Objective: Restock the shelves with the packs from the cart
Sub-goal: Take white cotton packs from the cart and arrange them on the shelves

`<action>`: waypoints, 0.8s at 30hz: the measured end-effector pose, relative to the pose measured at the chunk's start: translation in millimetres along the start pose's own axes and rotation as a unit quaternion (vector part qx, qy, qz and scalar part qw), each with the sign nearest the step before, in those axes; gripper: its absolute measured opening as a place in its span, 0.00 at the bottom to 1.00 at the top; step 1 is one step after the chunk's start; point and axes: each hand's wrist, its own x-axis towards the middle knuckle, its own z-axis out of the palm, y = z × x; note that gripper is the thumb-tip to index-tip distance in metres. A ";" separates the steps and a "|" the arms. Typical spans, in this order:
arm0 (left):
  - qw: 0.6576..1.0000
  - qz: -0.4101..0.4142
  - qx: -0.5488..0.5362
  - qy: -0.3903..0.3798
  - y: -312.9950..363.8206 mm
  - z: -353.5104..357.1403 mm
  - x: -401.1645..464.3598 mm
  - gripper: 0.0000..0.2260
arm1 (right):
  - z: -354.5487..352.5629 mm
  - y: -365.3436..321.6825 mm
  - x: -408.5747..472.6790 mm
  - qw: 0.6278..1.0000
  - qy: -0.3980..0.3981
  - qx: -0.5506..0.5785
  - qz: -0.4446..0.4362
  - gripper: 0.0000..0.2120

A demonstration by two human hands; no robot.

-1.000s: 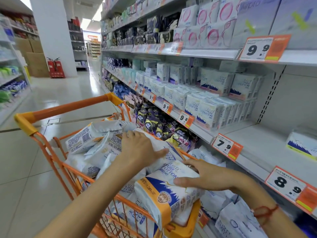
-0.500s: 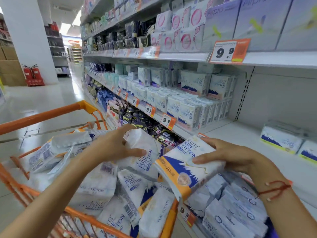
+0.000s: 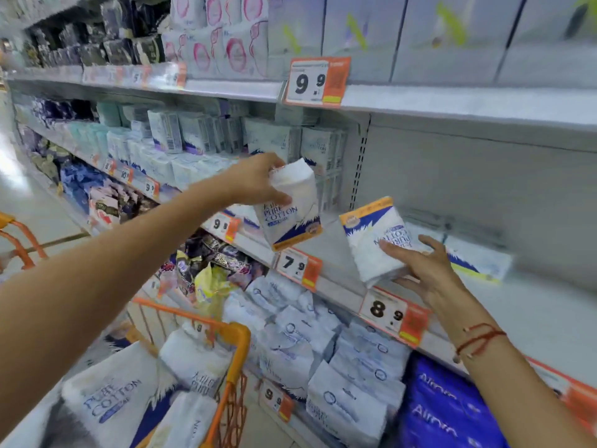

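1. Hands: both raised to the middle shelf (image 3: 533, 305), each holding one white cotton pack.
2. Left hand (image 3: 258, 182): fingers curled over the top end of the left pack (image 3: 290, 211), thumb on its near face. Pack hangs upright, "PURE COTTON" lettering readable, orange-and-blue band at the bottom. Its lower edge sits just above the shelf lip, near the 7.9 price tag (image 3: 298, 265); contact with the shelf cannot be told.
3. Right hand (image 3: 426, 270): fingers spread across the near face of the right pack (image 3: 376, 240), thumb under its lower corner. Pack is tilted and inverted, lettering upside down, orange band at the top. It is over the bare shelf surface, above the 8.9 price tag (image 3: 392, 315).
4. Red string bracelet (image 3: 478, 339) on the right wrist.
5. Shelf right of the right hand: one like pack lying flat (image 3: 478, 260), blurred. Shelf left of the left hand: upright stocked packs (image 3: 319, 150) in rows running far left.
6. Cart (image 3: 237, 337): orange, near left, below the left arm. More cotton packs (image 3: 113, 396) lie piled inside.
7. Lower shelf: white bagged packs (image 3: 323, 334) beneath the tags; blue packs (image 3: 445, 412) to the near right.
8. Upper shelf carries a 9.9 price tag (image 3: 315, 80).
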 end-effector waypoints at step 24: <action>0.945 0.148 0.257 -0.138 -21.3 134.0 229.1 0.31 | 29.1 -20.0 215.1 0.937 0.005 -0.333 -0.102 0.27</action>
